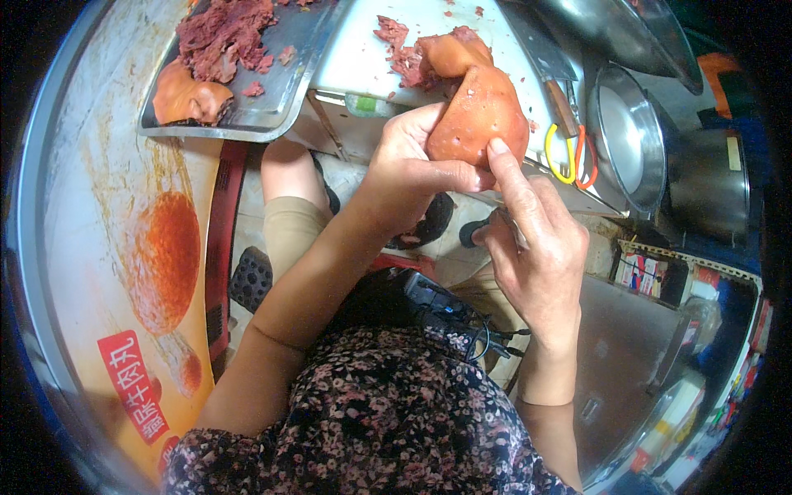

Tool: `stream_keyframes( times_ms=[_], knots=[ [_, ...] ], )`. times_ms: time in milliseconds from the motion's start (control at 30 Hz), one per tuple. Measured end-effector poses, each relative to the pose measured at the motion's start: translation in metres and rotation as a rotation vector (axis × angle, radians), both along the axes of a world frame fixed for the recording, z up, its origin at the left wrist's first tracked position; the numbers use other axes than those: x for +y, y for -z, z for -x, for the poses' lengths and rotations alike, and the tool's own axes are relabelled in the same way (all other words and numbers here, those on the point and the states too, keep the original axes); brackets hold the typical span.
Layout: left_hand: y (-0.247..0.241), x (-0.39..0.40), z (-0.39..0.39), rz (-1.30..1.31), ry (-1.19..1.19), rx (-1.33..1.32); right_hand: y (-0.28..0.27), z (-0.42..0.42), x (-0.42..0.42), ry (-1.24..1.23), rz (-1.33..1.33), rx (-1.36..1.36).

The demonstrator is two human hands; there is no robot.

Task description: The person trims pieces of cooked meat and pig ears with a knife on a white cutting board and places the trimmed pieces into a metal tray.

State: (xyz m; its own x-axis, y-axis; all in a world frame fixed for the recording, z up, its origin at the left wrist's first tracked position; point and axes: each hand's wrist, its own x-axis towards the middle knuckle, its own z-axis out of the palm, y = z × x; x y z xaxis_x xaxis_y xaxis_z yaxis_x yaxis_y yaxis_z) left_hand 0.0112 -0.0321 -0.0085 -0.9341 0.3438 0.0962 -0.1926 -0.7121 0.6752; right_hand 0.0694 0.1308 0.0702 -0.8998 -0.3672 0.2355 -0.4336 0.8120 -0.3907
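Note:
An orange-brown piece of cooked meat with smooth skin (486, 117) is raised over the near edge of a white cutting board (352, 62). My left hand (411, 151) grips its lower left side, thumb along the bottom. The index fingertip of my right hand (532, 229) touches the skin near the lower edge; its other fingers are curled, and whether they hold anything is hidden. Dark red meat shreds (408, 62) lie on the board beside the piece. On the left, a metal tray (272, 111) holds a heap of red shredded meat (223, 37) and another skinned piece (189, 96).
Right of the board lie a cleaver with a wooden handle (560, 108) and scissors with yellow and red handles (572, 154). Beyond them stand a metal bowl (628, 136) and a large dark pot (708, 185). A printed orange and white surface (93, 247) runs along the left.

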Motion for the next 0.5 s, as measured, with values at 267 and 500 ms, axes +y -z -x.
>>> stream_keyframes(
  times_ms=[267, 500],
  knots=[
    [-0.011, 0.001, -0.005, 0.07, 0.022, -0.019, 0.001, 0.009, -0.003, 0.13, 0.066, -0.007],
    [-0.005, 0.002, -0.003, 0.027, 0.004, 0.002, 0.002, -0.005, -0.003, 0.119, -0.053, -0.004]
  ],
)
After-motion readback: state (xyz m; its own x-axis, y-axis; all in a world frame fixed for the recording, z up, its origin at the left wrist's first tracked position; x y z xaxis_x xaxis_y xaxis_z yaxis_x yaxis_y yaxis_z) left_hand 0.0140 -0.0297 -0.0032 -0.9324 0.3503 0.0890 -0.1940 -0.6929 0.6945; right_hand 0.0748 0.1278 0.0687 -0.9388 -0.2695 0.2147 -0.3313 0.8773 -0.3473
